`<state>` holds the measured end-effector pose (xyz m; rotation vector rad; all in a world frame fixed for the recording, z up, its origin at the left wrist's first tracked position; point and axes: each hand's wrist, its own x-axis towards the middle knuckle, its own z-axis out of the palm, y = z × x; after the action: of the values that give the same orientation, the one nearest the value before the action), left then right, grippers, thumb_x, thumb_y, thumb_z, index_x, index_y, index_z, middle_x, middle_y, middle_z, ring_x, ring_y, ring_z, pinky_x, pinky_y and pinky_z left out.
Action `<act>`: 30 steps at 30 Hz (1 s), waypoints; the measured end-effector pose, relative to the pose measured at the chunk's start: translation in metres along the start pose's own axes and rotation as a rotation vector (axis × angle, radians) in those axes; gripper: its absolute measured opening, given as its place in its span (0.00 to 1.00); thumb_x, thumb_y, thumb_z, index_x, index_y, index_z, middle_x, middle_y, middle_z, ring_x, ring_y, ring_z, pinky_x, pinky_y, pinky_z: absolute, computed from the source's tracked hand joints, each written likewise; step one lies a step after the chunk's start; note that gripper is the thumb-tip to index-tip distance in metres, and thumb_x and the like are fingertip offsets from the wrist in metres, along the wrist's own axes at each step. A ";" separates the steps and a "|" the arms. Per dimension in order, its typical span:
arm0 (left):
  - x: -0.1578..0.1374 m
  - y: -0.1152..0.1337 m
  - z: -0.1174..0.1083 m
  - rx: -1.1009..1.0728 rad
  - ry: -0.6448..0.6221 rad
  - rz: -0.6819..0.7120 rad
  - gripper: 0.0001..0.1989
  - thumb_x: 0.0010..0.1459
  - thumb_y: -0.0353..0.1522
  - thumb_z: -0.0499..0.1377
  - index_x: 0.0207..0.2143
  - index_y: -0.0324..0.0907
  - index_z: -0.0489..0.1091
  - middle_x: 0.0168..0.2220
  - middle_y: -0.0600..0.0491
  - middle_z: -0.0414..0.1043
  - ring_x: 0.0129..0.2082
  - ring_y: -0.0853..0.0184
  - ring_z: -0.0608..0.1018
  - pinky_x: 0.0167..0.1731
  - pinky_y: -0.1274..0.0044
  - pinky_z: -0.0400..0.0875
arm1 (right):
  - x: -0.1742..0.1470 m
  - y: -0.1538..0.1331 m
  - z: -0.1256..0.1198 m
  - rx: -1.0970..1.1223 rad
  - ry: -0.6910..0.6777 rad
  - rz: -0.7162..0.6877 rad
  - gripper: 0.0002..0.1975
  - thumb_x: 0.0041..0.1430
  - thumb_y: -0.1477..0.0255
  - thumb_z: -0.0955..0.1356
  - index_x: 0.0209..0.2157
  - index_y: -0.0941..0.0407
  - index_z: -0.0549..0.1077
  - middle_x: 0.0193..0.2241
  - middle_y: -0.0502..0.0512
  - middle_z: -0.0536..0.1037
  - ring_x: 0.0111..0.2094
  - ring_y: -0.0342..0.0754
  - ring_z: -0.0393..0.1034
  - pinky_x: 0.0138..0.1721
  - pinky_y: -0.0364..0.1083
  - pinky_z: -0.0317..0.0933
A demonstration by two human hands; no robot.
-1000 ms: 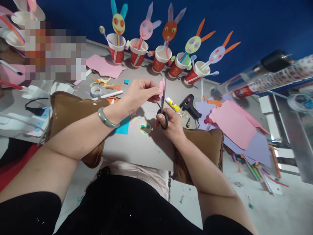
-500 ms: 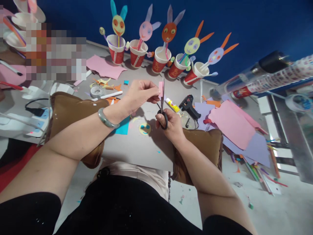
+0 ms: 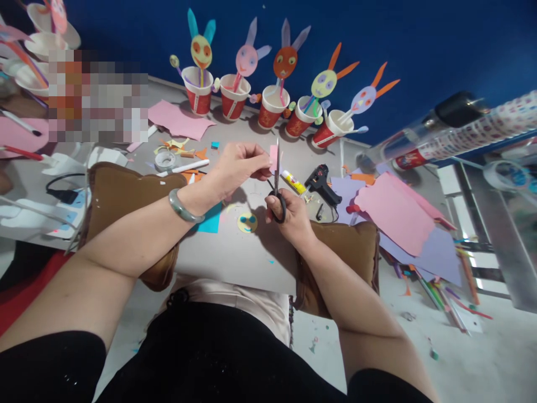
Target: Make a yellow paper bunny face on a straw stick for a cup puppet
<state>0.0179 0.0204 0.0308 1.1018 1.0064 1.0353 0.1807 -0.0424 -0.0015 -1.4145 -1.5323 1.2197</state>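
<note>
My left hand (image 3: 243,168) pinches a small strip of pink paper (image 3: 273,155) above the middle of the table. In my right hand (image 3: 291,211) is a pair of black-handled scissors (image 3: 277,187), its blades pointing away from me along the strip's right side. A thin pink sliver shows just right of the blades. Below the hands, a yellow paper circle (image 3: 247,223) with blue eyes and a blue smile lies on the table (image 3: 235,257). A sheet of blue paper (image 3: 211,219) lies partly under my left wrist.
Several red paper cups (image 3: 235,103) with paper rabbits line the back. A glue stick (image 3: 293,182) and a black glue gun (image 3: 323,184) lie right of centre. Brown cushions (image 3: 342,246) sit under both forearms. Pink paper (image 3: 398,212) is piled at right, tape (image 3: 165,160) at left.
The view has tilted slightly, so the cups sit a little lower. A thin pink sliver now stands apart to the right of the scissor blades. Both hands keep their holds.
</note>
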 end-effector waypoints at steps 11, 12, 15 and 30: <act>-0.008 0.006 0.003 0.040 -0.043 -0.068 0.08 0.55 0.28 0.64 0.23 0.39 0.72 0.22 0.56 0.73 0.23 0.75 0.75 0.30 0.81 0.73 | 0.012 0.006 -0.011 0.122 0.202 -0.088 0.28 0.54 0.42 0.70 0.28 0.53 0.64 0.21 0.46 0.72 0.23 0.41 0.62 0.28 0.44 0.59; -0.008 0.006 0.003 0.043 -0.047 -0.068 0.08 0.55 0.27 0.63 0.23 0.39 0.73 0.22 0.56 0.73 0.23 0.75 0.74 0.29 0.81 0.72 | 0.012 0.005 -0.012 0.125 0.169 -0.090 0.28 0.53 0.41 0.70 0.29 0.53 0.65 0.22 0.47 0.73 0.24 0.42 0.63 0.29 0.44 0.59; -0.007 0.005 0.003 0.039 -0.047 -0.042 0.07 0.55 0.27 0.64 0.24 0.39 0.73 0.21 0.56 0.73 0.22 0.75 0.73 0.29 0.81 0.72 | 0.011 0.005 -0.011 0.106 0.064 -0.090 0.31 0.49 0.38 0.70 0.30 0.53 0.66 0.26 0.49 0.74 0.27 0.43 0.64 0.31 0.45 0.61; -0.004 0.001 0.003 -0.022 -0.045 -0.053 0.07 0.53 0.27 0.64 0.24 0.40 0.70 0.22 0.55 0.74 0.23 0.75 0.75 0.27 0.82 0.72 | 0.008 0.005 -0.009 0.137 0.143 -0.087 0.27 0.44 0.47 0.77 0.30 0.53 0.67 0.26 0.47 0.72 0.26 0.42 0.65 0.31 0.45 0.63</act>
<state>0.0195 0.0157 0.0332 1.0708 0.9814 0.9726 0.1890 -0.0332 -0.0040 -1.3030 -1.3719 1.1238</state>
